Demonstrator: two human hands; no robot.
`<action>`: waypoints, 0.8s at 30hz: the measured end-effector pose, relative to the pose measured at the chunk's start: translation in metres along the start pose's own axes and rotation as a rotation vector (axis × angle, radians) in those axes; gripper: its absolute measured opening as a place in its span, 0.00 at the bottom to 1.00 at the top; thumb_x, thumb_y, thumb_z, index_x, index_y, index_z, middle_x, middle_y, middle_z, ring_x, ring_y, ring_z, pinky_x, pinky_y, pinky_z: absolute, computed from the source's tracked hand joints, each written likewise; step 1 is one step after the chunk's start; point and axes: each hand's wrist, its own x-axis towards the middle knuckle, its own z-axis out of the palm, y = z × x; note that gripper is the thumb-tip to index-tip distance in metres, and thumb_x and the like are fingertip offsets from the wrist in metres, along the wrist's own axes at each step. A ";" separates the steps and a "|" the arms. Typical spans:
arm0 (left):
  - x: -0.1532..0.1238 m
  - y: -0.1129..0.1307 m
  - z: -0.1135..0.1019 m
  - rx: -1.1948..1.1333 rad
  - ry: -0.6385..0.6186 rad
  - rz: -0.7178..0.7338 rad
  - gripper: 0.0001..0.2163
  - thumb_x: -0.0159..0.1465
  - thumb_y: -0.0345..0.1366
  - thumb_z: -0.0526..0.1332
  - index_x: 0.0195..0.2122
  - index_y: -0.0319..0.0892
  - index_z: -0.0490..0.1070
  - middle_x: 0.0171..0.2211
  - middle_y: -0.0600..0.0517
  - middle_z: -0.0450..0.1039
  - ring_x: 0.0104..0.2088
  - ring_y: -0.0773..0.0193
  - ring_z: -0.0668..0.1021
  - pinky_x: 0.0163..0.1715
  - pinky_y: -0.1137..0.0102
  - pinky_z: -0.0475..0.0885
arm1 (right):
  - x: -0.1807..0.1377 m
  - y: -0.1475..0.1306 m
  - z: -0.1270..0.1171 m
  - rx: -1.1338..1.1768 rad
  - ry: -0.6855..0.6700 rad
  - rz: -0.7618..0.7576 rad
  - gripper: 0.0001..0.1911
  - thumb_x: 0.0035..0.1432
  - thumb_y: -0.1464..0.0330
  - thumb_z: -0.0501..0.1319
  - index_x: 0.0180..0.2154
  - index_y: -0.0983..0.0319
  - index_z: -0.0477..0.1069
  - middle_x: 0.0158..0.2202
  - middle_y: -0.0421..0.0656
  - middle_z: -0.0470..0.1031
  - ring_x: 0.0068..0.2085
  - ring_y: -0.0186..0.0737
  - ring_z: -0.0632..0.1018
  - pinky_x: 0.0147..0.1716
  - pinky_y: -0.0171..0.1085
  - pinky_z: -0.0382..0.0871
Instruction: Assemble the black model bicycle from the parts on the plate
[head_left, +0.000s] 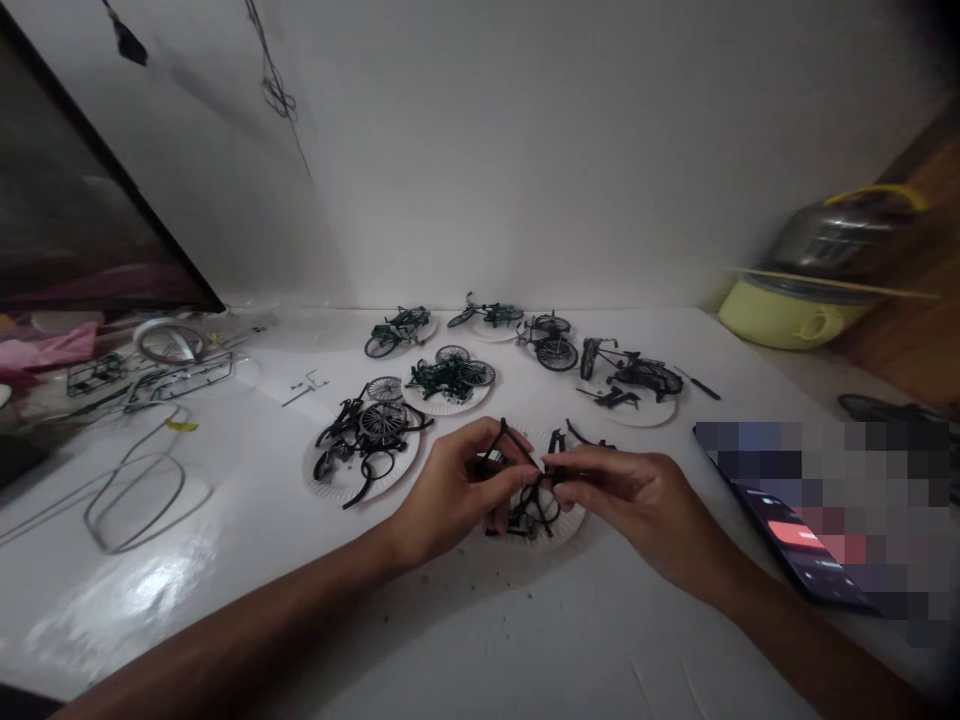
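Looks like a home: miniature bicycles (385, 341) on paper plates (654, 411) toward the tabletop's (420, 640) back edge, pink cloth (52, 348) and a large dark screen (67, 180) toward its left edge, yellow pot (780, 315) near the back right corner, cable (279, 98) hanging loose on the plain wall (487, 150) behind.

Black part (519, 447) half-hidden by fingers (510, 487); screen (75, 180) cut by left edge.
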 end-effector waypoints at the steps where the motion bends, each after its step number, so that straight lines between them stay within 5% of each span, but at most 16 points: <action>1: 0.001 0.000 -0.001 0.003 0.005 0.003 0.09 0.64 0.37 0.67 0.36 0.37 0.69 0.31 0.54 0.72 0.15 0.76 0.72 0.14 0.78 0.69 | -0.001 0.000 0.000 -0.007 0.003 0.002 0.14 0.56 0.63 0.68 0.45 0.53 0.81 0.38 0.41 0.83 0.36 0.39 0.81 0.35 0.36 0.74; 10: 0.002 0.000 -0.003 0.012 -0.009 -0.022 0.08 0.63 0.36 0.67 0.36 0.37 0.70 0.21 0.59 0.67 0.15 0.74 0.72 0.14 0.80 0.67 | -0.003 -0.006 0.000 -0.024 0.028 -0.020 0.11 0.55 0.65 0.68 0.42 0.54 0.82 0.36 0.40 0.83 0.36 0.38 0.81 0.35 0.34 0.74; 18: 0.001 -0.001 -0.003 0.030 -0.009 -0.022 0.09 0.63 0.37 0.67 0.35 0.37 0.70 0.32 0.53 0.72 0.16 0.76 0.72 0.14 0.79 0.68 | -0.003 -0.001 0.002 -0.040 0.027 -0.017 0.11 0.56 0.64 0.68 0.42 0.52 0.82 0.37 0.40 0.83 0.35 0.38 0.80 0.34 0.36 0.75; 24: -0.001 0.000 0.003 0.003 0.027 -0.034 0.10 0.63 0.38 0.67 0.36 0.37 0.70 0.31 0.54 0.71 0.15 0.77 0.71 0.12 0.80 0.67 | -0.005 0.001 0.003 0.010 0.052 -0.008 0.10 0.56 0.66 0.68 0.42 0.52 0.82 0.35 0.41 0.83 0.35 0.40 0.82 0.34 0.37 0.77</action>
